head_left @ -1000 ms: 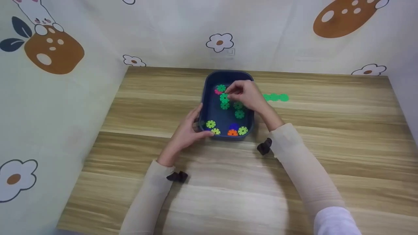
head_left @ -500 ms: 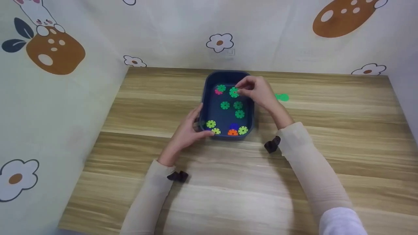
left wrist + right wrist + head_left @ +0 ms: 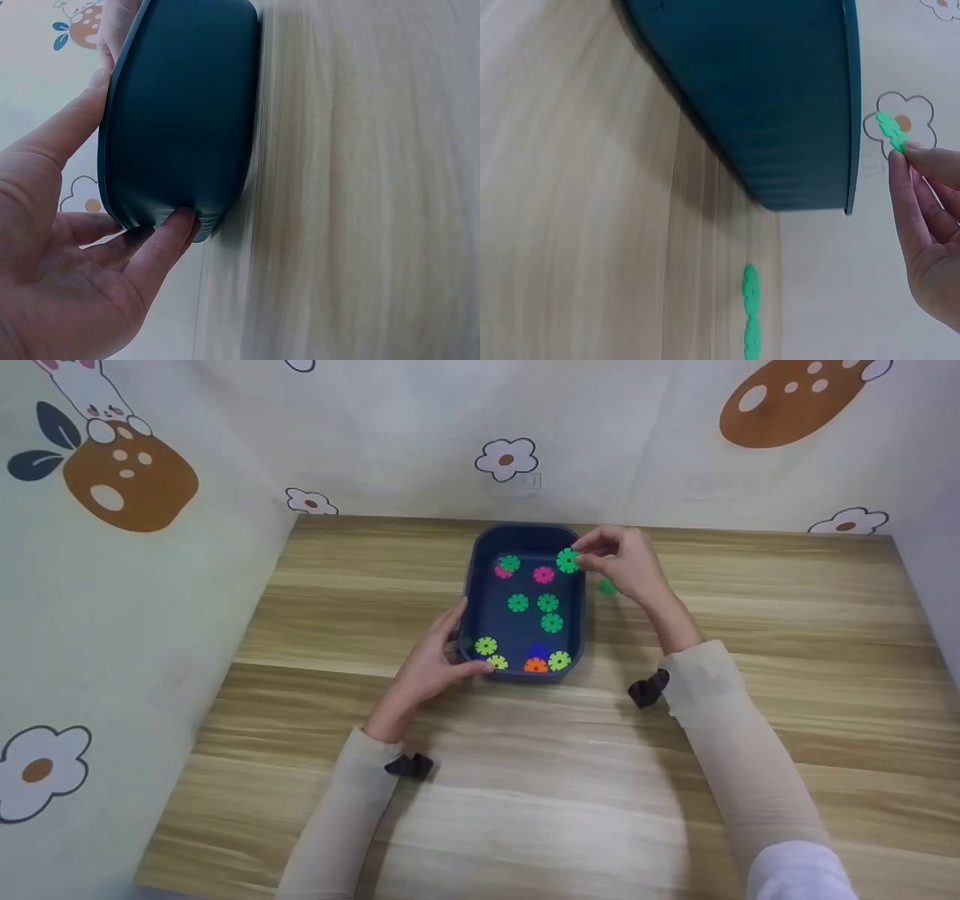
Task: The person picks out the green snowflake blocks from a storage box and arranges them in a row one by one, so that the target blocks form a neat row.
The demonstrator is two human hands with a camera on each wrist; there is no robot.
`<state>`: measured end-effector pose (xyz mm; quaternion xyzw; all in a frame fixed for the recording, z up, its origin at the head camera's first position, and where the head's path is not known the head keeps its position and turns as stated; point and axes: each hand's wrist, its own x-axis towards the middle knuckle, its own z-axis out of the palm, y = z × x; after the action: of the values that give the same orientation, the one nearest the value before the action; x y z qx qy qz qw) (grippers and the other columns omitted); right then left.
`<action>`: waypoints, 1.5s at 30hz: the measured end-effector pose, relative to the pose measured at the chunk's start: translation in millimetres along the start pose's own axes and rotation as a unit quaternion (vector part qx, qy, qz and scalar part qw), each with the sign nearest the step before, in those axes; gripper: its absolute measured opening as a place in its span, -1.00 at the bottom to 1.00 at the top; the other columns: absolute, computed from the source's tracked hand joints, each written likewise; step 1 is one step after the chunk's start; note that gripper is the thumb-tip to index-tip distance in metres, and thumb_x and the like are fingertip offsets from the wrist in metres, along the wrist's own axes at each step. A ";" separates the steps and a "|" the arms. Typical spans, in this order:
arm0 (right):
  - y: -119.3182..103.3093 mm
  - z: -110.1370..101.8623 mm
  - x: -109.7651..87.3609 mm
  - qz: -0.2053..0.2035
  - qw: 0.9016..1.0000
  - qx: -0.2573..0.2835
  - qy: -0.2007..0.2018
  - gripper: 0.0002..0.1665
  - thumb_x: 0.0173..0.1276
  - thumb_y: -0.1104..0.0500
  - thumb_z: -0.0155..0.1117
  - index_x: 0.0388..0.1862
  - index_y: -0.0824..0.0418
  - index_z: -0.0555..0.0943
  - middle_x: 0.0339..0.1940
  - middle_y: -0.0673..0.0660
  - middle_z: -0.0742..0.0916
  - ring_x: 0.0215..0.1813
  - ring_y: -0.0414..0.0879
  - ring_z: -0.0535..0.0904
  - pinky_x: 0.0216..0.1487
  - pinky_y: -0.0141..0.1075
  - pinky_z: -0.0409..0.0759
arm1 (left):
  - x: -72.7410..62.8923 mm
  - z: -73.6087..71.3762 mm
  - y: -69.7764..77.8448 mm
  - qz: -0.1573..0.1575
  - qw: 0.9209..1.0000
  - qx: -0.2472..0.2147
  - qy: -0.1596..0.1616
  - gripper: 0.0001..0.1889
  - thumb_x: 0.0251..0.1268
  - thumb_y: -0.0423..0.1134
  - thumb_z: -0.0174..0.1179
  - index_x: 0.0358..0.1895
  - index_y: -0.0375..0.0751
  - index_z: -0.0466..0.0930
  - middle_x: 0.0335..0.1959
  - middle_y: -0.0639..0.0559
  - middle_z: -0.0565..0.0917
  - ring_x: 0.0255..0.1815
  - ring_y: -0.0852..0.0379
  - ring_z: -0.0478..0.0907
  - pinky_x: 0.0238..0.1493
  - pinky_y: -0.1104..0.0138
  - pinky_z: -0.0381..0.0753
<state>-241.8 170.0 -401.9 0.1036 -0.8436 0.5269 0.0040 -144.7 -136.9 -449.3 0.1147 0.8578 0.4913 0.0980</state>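
Observation:
A dark blue plastic bin (image 3: 496, 622) stands on the table with several notched snowflake discs inside: green, pink (image 3: 544, 575), yellow-green (image 3: 486, 646), orange and blue. My left hand (image 3: 429, 667) holds its near left corner, thumb on the near rim; in the left wrist view, fingertips (image 3: 180, 217) press the bin's outer wall. Between thumb and fingertips my right hand (image 3: 630, 566) pinches a green snowflake disc (image 3: 567, 560) over the bin's far right rim. The right wrist view shows that disc (image 3: 891, 131) edge-on, above rim height.
To the right of the bin, a row of joined green discs (image 3: 751, 311) lies on the wooden table (image 3: 787, 660), mostly hidden by the right hand in the head view. Patterned cloth walls (image 3: 615, 450) stand close behind the table and along its left side.
My right hand has moved right and away from me, carrying the green disc from mid-bin to the right rim. A pink disc it covered now shows. The left hand stays put.

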 end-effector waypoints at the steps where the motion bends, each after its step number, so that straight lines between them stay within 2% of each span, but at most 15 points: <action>1: 0.7 -2.0 -0.3 0.002 1.000 -0.002 0.003 -0.85 0.27 0.30 0.37 -0.18 0.32 0.70 -0.23 0.14 0.73 -0.24 -0.12 0.62 -0.22 -0.41 0.59 | 0.1 0.0 0.1 0.001 1.000 0.001 0.000 0.09 -0.05 -0.01 0.51 0.55 0.01 0.01 0.51 -0.14 0.06 0.35 -0.08 0.25 -0.20 0.29 0.66; 3: 2.0 -5.8 -0.8 0.003 1.000 -0.002 0.009 -0.85 0.28 0.30 0.36 -0.18 0.32 0.70 -0.23 0.14 0.73 -0.24 -0.11 0.62 -0.23 -0.41 0.58 | 0.3 -0.1 0.1 0.002 1.000 0.006 0.000 0.10 -0.05 0.01 0.51 0.55 0.01 0.00 0.51 -0.15 0.06 0.36 -0.08 0.25 -0.24 0.29 0.66; 6: 4.7 -11.2 -1.3 0.001 1.000 0.001 0.019 -0.84 0.27 0.30 0.37 -0.18 0.33 0.70 -0.24 0.15 0.73 -0.24 -0.12 0.62 -0.23 -0.43 0.58 | 0.5 -0.3 -0.2 0.007 1.000 0.013 0.002 0.10 -0.06 0.03 0.51 0.55 -0.01 0.00 0.51 -0.17 0.07 0.37 -0.08 0.24 -0.18 0.27 0.65; 14: 17.1 -25.6 -3.2 -0.001 0.999 0.006 0.053 -0.85 0.23 0.34 0.39 -0.22 0.38 0.70 -0.34 0.12 0.73 -0.31 -0.19 0.63 -0.27 -0.47 0.59 | 0.1 -0.3 0.3 0.015 1.000 0.010 0.002 0.10 -0.05 0.01 0.51 0.55 -0.05 0.00 0.51 -0.18 0.07 0.37 -0.10 0.24 0.20 0.20 0.45; 21: 26.1 -41.0 -6.5 0.018 0.998 0.029 0.061 -0.84 0.23 0.36 0.38 -0.20 0.39 0.68 -0.32 0.12 0.73 -0.32 -0.23 0.65 -0.26 -0.47 0.62 | 1.0 0.3 -0.6 0.011 0.999 -0.035 -0.002 0.10 -0.06 -0.10 0.53 0.55 -0.03 0.01 0.51 -0.15 0.05 0.33 -0.07 0.30 0.08 0.29 0.54; 26: 34.4 -53.1 -11.2 0.032 0.997 0.020 0.069 -0.82 0.26 0.31 0.38 -0.18 0.37 0.68 -0.30 0.11 0.72 -0.29 -0.22 0.64 -0.25 -0.47 0.61 | 0.7 0.4 -0.1 0.005 1.000 -0.029 -0.002 0.09 -0.05 -0.10 0.53 0.55 0.01 0.00 0.52 -0.15 0.04 0.33 -0.08 0.29 -0.02 0.30 0.60; 32: 48.3 -70.0 -20.1 0.057 0.994 0.000 0.092 -0.80 0.25 0.33 0.38 -0.16 0.39 0.67 -0.29 0.10 0.72 -0.31 -0.26 0.61 -0.27 -0.51 0.58 | -0.6 0.2 0.9 0.006 1.000 -0.016 -0.001 0.10 -0.06 -0.05 0.52 0.55 0.01 0.00 0.51 -0.23 0.02 0.37 -0.10 0.24 0.03 0.28 0.57; 37: 60.1 -80.3 -25.1 0.080 0.991 -0.016 0.105 -0.79 0.25 0.34 0.37 -0.14 0.40 0.65 -0.23 0.14 0.73 -0.29 -0.31 0.61 -0.24 -0.52 0.58 | -1.0 0.0 1.3 0.010 1.000 -0.025 -0.003 0.10 -0.05 -0.07 0.52 0.55 -0.01 -0.01 0.51 -0.23 0.02 0.36 -0.11 0.25 -0.04 0.28 0.61; 41: 68.4 -88.4 -29.8 0.096 0.988 -0.042 0.113 -0.77 0.28 0.31 0.36 -0.12 0.41 0.65 -0.30 0.01 0.72 -0.30 -0.36 0.58 -0.23 -0.54 0.54 | -0.6 -0.3 0.9 0.014 1.000 -0.012 0.000 0.10 -0.05 -0.05 0.52 0.55 -0.01 -0.01 0.51 -0.22 0.04 0.37 -0.10 0.24 0.07 0.27 0.55; 44: 74.5 -93.9 -33.0 0.109 0.985 -0.066 0.116 -0.75 0.28 0.30 0.35 -0.11 0.42 0.65 -0.37 -0.12 0.69 -0.31 -0.39 0.55 -0.22 -0.54 0.50 | -0.4 -0.5 0.6 0.013 1.000 -0.011 0.001 0.10 -0.06 -0.05 0.52 0.55 0.00 -0.01 0.51 -0.22 0.04 0.36 -0.10 0.25 0.08 0.26 0.54; 45: 76.4 -95.4 -34.2 0.116 0.984 -0.072 0.115 -0.74 0.28 0.29 0.35 -0.10 0.42 0.65 -0.35 -0.11 0.70 -0.30 -0.39 0.54 -0.21 -0.54 0.49 | -0.2 -0.3 0.2 0.013 1.000 -0.014 0.000 0.11 -0.06 -0.05 0.52 0.55 0.00 -0.01 0.51 -0.21 0.05 0.35 -0.10 0.27 0.08 0.26 0.55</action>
<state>-231.8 293.0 -431.3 -0.0570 -0.8797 0.4699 0.0467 -144.6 -137.1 -449.0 0.1242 0.8493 0.5047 0.0929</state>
